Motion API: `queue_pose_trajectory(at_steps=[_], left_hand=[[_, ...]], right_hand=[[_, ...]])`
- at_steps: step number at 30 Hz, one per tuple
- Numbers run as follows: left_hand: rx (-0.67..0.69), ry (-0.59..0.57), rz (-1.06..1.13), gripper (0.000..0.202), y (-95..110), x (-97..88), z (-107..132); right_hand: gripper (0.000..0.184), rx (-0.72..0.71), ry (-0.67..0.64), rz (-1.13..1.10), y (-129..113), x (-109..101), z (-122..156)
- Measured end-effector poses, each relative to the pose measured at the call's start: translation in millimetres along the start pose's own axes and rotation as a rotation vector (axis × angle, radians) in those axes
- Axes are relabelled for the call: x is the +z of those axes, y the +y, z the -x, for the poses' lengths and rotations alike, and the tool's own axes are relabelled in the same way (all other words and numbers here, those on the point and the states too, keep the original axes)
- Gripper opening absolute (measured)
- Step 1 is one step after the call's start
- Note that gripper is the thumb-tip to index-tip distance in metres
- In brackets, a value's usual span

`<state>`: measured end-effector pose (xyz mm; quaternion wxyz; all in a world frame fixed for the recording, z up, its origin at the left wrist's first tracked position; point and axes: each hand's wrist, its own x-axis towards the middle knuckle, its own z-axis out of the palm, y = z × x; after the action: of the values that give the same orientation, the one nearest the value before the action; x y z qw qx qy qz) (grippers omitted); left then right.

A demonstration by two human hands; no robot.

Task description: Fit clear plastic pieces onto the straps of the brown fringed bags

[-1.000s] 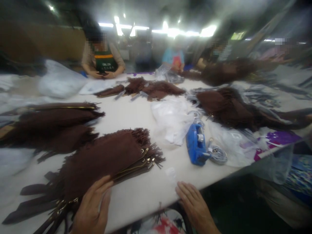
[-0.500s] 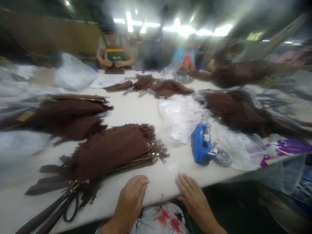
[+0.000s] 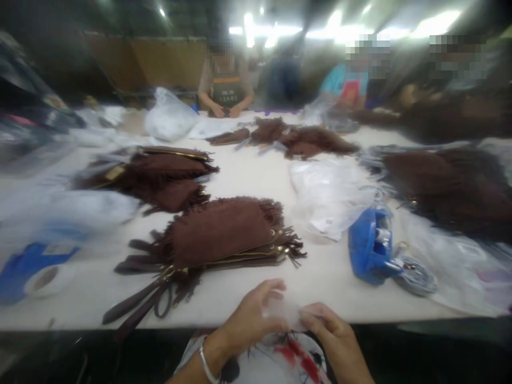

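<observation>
A small whitish, translucent piece like thin plastic or paper [image 3: 286,312] is between my hands over the table's front edge; blur hides what it is exactly. My left hand [image 3: 256,312], with a silvery bangle on the wrist, curls around its left side with fingers and thumb. On the other side, my right hand [image 3: 330,328] pinches its edge between thumb and fingertips. Just beyond my left hand lies a stack of dark brown fringed pouches [image 3: 220,232], with gold zips and wrist straps [image 3: 136,301] trailing to the front left.
A blue tape dispenser [image 3: 366,248] stands right of centre, beside clear plastic bags [image 3: 328,194]. More brown fringed bags lie at left [image 3: 172,170], at right [image 3: 432,181] and farther back. A white roll [image 3: 48,280] sits at far left. Co-workers [image 3: 226,85] are across the table.
My hands, earlier apart and flat near the table edge, have come together. The small whitish piece that lay on the table between them is now held. The view has turned left.
</observation>
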<state>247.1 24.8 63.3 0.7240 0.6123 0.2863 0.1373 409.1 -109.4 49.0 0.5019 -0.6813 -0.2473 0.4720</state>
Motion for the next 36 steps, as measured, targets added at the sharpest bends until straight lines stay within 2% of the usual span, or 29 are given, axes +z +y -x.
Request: queue_pose_trajectory(at_steps=[2,4,7,10,13,16,20,23,26,28,30,32,36], left_hand=[[-0.133,-0.022,0.266,0.047,-6,-3.0,2],[-0.186,0.045,0.399,0.027,-15,-8.5,8],[-0.172,0.265,0.416,0.022,-25,-18.5,20],[-0.136,0.415,0.393,0.025,-30,-30.1,28],[-0.122,0.45,0.31,0.026,-31,-43.1,36],[-0.117,0.47,0.102,0.022,-26,-54.6,48],[-0.038,0.522,-0.286,0.019,-14,-64.5,66],[-0.051,0.607,-0.394,0.025,-11,-69.9,75],[-0.078,0.711,-0.223,0.03,-20,-74.1,83],[-0.069,0.705,0.053,0.028,-28,-74.8,89],[-0.056,0.661,0.281,0.036,-35,-72.9,96],[-0.065,0.649,0.397,0.037,-39,-69.4,103],[-0.071,0.699,0.523,0.032,-41,-63.1,113]], right_hand=[[0.027,0.037,-0.01,-0.123,-9,18,-4],[0.029,0.083,-0.011,-0.212,-10,34,-9],[0.032,0.138,-0.055,-0.276,-4,54,-11],[0.038,0.167,-0.165,-0.175,7,68,-11],[0.04,0.144,-0.34,-0.009,15,76,-11],[0.035,0.118,-0.494,0.054,16,84,-16],[0.031,0.1,-0.584,0.025,10,103,-24],[0.033,0.047,-0.629,0.032,8,120,-28],[0.036,0.051,-0.619,0.012,9,135,-28],[0.037,0.065,-0.583,0.006,9,142,-27],[0.037,0.085,-0.579,0.003,9,147,-26],[0.038,0.104,-0.594,-0.007,10,152,-26],[0.039,0.151,-0.591,-0.082,21,167,-23]])
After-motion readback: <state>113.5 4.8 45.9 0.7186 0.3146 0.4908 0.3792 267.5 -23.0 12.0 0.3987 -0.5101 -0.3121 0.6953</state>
